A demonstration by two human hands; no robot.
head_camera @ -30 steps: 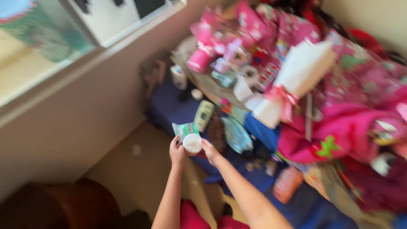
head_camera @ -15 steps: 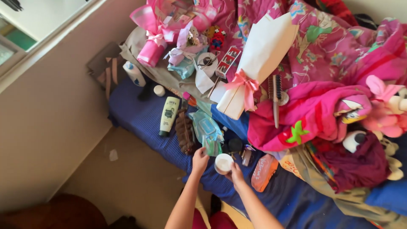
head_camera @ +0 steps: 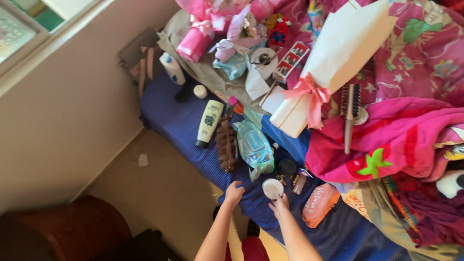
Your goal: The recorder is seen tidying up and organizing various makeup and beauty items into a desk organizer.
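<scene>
Head view, looking down on a cluttered bed with a blue ribbed bedsheet (head_camera: 169, 116).

Right hand (head_camera: 279, 205): fingers curled up around a small round white jar (head_camera: 272, 188), held from below at the fingertips, just above the bed edge. The jar's pale top faces the camera; cannot tell whether that is a lid or an open mouth. Left hand (head_camera: 234, 194): loosely closed, resting at or just over the sheet edge, a little apart from the jar, holding nothing that shows.

Near the jar: a dark round lid or pot (head_camera: 287, 166) on the sheet just beyond it, a pale blue wipes packet (head_camera: 253, 146) and a brown braided hairpiece (head_camera: 225, 143) to the left, an orange pouch (head_camera: 320, 204) to the right. Farther up lie a cream tube with black cap (head_camera: 209, 123), a hairbrush (head_camera: 349, 116), and a white paper-wrapped parcel with pink bow (head_camera: 333, 67).

Progress, as judged: the jar is in hand and off the bed, so pick-up is done. Nothing shows it set down or put away; the surrounding items lie unsorted. Handling of the jar appears mid-way, the left hand not yet engaged with it.
</scene>
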